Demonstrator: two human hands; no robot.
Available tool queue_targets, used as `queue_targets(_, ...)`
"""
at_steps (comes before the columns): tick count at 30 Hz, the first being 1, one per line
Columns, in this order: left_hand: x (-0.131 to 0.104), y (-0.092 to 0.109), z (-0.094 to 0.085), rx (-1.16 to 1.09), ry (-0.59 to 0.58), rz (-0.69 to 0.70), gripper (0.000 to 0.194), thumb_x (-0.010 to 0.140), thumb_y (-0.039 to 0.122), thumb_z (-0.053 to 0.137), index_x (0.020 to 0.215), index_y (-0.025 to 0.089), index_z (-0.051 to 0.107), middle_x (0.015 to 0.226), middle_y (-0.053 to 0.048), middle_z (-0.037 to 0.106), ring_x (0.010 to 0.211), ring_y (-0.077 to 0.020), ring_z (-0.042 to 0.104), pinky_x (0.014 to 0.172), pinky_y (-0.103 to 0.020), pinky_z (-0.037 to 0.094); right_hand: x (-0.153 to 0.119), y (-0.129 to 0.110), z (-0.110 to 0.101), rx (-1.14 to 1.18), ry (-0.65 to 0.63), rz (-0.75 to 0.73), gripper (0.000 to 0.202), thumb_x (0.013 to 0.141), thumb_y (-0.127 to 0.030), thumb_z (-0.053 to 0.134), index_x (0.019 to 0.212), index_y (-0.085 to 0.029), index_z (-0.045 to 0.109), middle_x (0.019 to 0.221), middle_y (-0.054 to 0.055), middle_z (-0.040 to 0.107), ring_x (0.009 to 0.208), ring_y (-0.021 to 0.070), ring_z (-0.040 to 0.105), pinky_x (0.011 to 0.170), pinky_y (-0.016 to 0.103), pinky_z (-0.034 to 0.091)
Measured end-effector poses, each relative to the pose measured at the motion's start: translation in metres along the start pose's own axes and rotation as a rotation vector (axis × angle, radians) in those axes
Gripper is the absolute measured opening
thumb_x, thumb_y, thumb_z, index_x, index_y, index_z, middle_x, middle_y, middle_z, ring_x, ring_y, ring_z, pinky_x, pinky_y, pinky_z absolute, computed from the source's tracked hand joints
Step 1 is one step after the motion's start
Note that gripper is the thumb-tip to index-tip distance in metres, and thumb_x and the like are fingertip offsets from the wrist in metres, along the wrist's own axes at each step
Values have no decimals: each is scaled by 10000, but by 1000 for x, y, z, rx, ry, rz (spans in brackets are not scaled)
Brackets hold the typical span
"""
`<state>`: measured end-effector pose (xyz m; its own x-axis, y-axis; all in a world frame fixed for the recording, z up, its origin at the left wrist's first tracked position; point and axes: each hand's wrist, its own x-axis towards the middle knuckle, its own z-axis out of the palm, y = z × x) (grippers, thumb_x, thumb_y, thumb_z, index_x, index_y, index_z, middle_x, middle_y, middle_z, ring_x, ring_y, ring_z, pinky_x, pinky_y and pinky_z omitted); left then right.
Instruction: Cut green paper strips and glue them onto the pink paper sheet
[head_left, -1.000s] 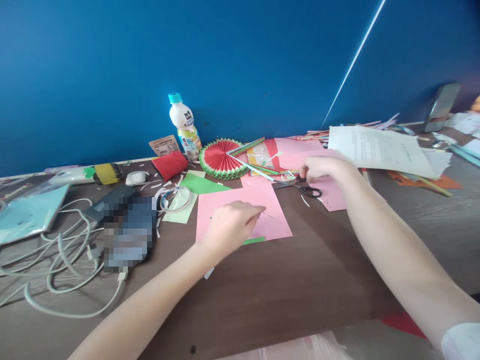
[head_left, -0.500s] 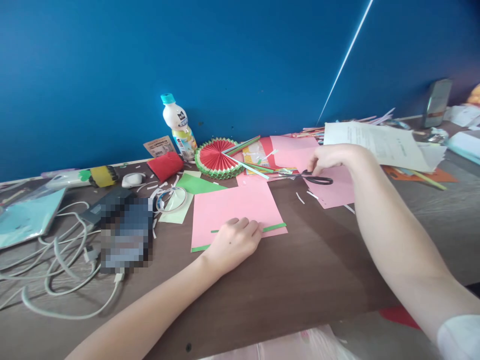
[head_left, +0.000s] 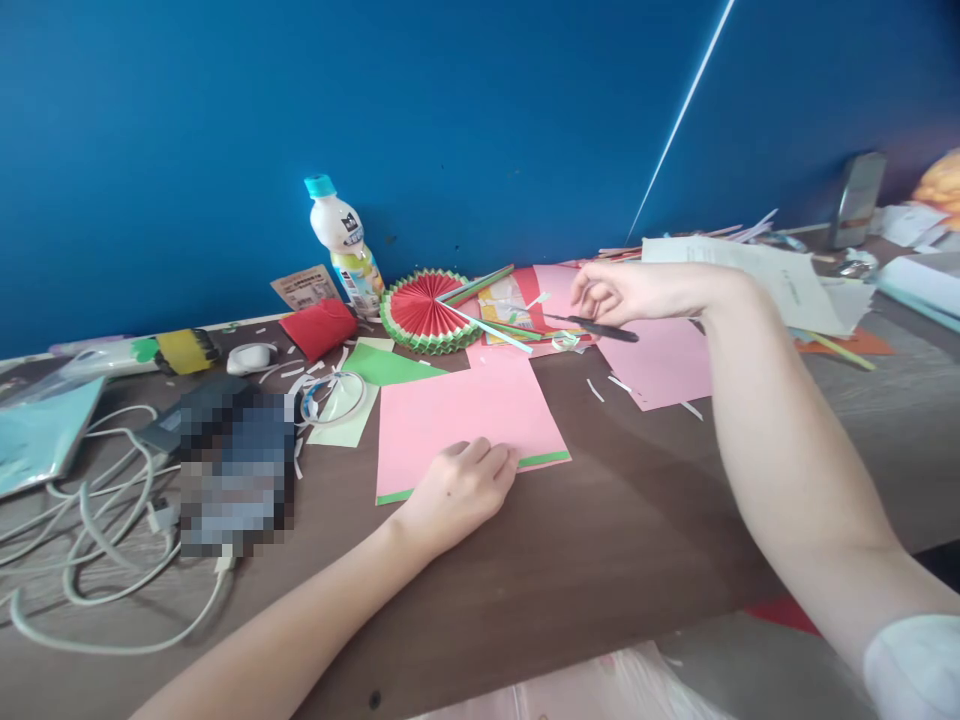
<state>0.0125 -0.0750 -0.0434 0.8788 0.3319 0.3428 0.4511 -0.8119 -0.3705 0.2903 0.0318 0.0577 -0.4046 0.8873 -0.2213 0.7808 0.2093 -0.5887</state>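
While pink paper (head_left: pixel 457 405) lies under the left fingers (head_left: pixel 489 465), grip unclear, the right fingers (head_left: pixel 596 290) grip scissors (head_left: pixel 609 329). Tool handling seems in hand; next, steadiness matters

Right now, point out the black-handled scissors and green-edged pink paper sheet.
Black-handled scissors (head_left: pixel 611 330): head view, on the handle.
Green-edged pink paper sheet (head_left: pixel 466 410): head view, on its pink middle.

The hands (head_left: pixel 463 485) (head_left: pixel 604 292) are bare, the right sleeve (head_left: pixel 916 664) whitish.

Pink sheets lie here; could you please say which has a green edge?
The pink sheet under the left hand: a green strip runs along its near edge; the other pink sheets show no green edge.
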Motion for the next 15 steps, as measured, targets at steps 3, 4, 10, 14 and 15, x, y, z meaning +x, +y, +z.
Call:
queue_targets(3,-1,-2,1,-11,3,22,228,847,58,408,1012,84,564,831,-53,649,699,-152,564,504,-274,434,10,-7,14,146,-74,-78,352,774,-193,518,1124,-233,509,729,-4,615,682,144,581,605,275,424)
queue_targets(4,-1,-2,1,-13,-4,25,230,846,59,411,1018,82,563,829,-55,649,700,-155,562,503,-274,431,13,-9,19,196,-113,-95,339,788,-190,503,1124,-229,516,700,-5,606,647,136,578,576,265,422)
queue_targets(10,0,-3,0,-36,-42,23,219,851,86,427,1021,72,564,842,-69,641,729,-165,550,523,-277,434,4,-16,52,678,-348,-132,280,861,-304,422,1034,-141,572,759,51,594,596,120,575,476,227,426)
queue_targets(14,1,-4,-1,-38,-48,19,207,855,87,412,978,94,579,822,-63,634,722,-164,544,532,-280,430,-17,-12,63,915,-427,-87,320,881,-316,380,1058,-116,557,857,81,585,677,154,607,506,246,464)
queue_targets(15,1,-4,0,-39,-44,17,206,853,86,414,969,98,584,816,-60,635,715,-163,544,530,-280,426,-22,-11,65,932,-424,-72,323,884,-323,385,1061,-113,555,869,85,581,681,155,606,509,248,466)
